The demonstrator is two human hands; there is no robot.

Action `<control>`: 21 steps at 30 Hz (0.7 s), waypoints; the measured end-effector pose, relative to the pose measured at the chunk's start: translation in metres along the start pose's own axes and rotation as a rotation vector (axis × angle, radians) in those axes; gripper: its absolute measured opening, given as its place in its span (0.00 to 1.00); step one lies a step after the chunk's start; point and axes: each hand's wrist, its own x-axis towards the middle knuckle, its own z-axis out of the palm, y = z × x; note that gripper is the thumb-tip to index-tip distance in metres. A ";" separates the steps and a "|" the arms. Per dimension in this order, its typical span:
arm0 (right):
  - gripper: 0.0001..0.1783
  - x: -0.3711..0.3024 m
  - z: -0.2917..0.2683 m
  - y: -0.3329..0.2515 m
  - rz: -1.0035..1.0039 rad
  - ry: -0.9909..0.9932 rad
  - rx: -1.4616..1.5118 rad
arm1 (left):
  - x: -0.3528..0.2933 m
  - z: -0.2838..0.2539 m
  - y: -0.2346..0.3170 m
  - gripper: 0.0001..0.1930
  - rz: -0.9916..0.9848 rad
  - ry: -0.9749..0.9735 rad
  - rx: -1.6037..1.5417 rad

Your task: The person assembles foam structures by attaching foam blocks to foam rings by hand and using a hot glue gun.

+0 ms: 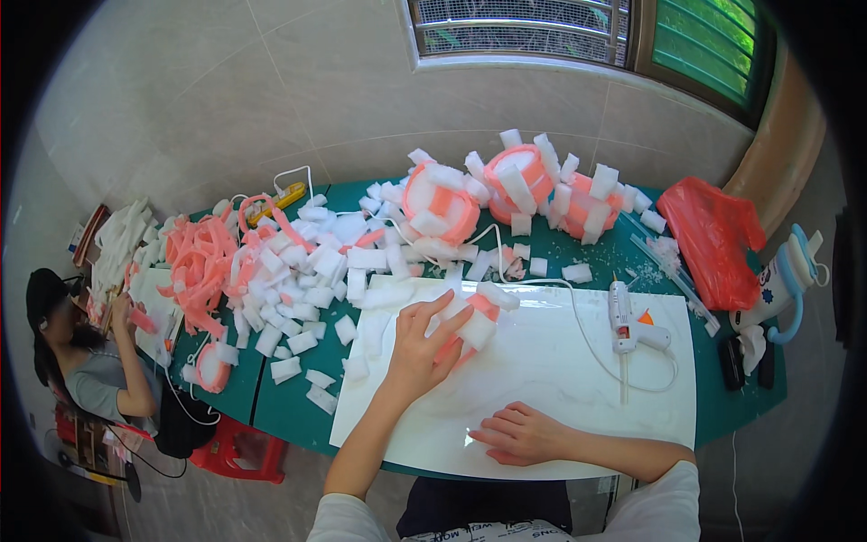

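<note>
My left hand [423, 350] has its fingers around a round foam piece [480, 332], a pink ring with white foam blocks stuck on it. The fingers partly cover this piece, which sits over a white board [560, 370]. Near the board's front edge my right hand [519, 435] lies palm down with fingers stretched to the left, holding nothing visible. Farther right on the board stands a white hot glue gun [621, 316] with its cable trailing off.
Loose white foam blocks [302, 343] heap left of the board beside pink foam strips [194, 257]. Pink-and-white foam rings [440, 203] stand behind. At right are a red plastic bag [709, 239] and a white-and-blue jug [781, 280]. Another person [117, 379] works at far left.
</note>
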 end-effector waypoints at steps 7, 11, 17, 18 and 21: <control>0.12 -0.001 0.005 0.003 -0.031 0.037 -0.012 | 0.000 0.000 -0.002 0.26 0.003 0.020 -0.035; 0.11 -0.001 0.005 0.003 -0.030 0.028 -0.010 | -0.001 0.001 -0.001 0.27 -0.002 0.023 -0.052; 0.11 0.002 0.001 0.001 -0.021 0.043 -0.019 | -0.001 0.001 -0.002 0.27 0.015 0.031 -0.019; 0.11 0.001 0.002 0.001 -0.012 0.022 -0.005 | -0.001 0.001 -0.003 0.27 0.014 0.033 -0.023; 0.12 -0.001 0.005 0.003 -0.015 0.018 0.003 | -0.001 0.002 -0.003 0.27 0.013 0.036 -0.045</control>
